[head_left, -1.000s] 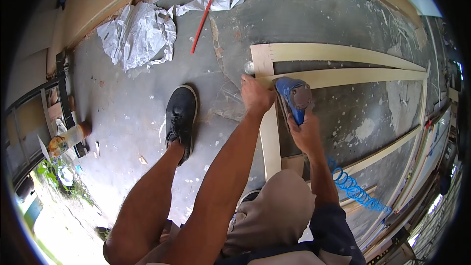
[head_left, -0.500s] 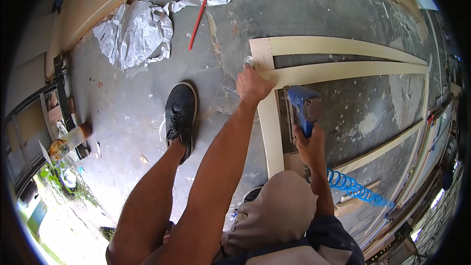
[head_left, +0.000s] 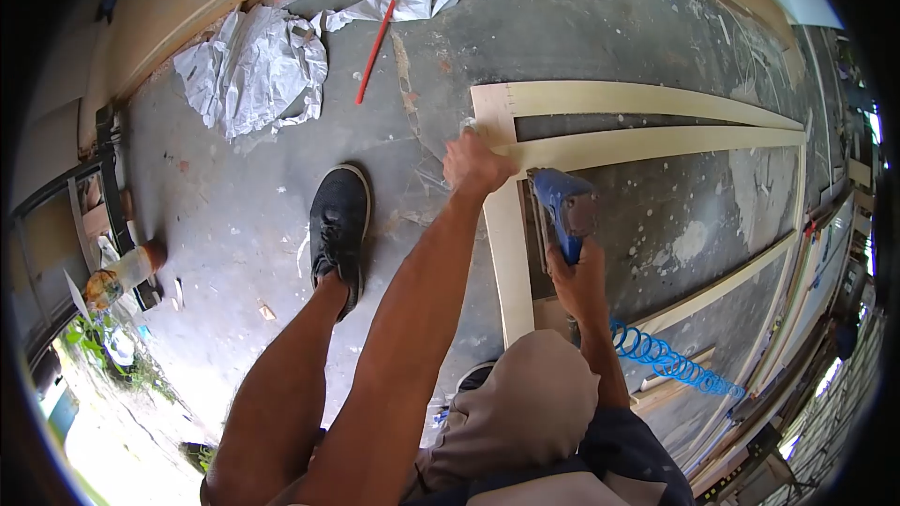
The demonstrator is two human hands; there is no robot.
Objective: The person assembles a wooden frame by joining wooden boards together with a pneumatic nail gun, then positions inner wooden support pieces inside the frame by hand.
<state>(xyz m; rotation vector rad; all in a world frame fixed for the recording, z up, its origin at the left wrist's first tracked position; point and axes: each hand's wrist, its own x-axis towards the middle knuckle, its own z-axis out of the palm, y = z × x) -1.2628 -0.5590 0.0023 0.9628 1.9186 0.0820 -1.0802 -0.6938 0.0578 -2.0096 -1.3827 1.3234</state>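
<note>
My left hand [head_left: 478,164] is closed around the left upright [head_left: 506,262] of a pale wooden frame, at the end of a long slat [head_left: 656,142] that meets it. In my right hand [head_left: 579,283] is a blue nail gun [head_left: 566,203], held by its handle. The tool's nose is right beside that joint, at the slat's lower edge; whether it touches the wood cannot be made out. A coiled blue air hose [head_left: 675,361] trails off below my right forearm.
Crumpled silver sheeting [head_left: 253,75] and a red pencil-like stick [head_left: 375,52] lie on the concrete floor. At the left, a plastic bottle [head_left: 127,274] rests by a dark metal frame [head_left: 111,178]. Long strips of material [head_left: 797,309] are along the right side. My shoe [head_left: 339,225] is left of the frame.
The nail gun has shifted slightly left, closer to the joint by my left hand. My left hand keeps its place on the wood. The whole view has shifted a little.
</note>
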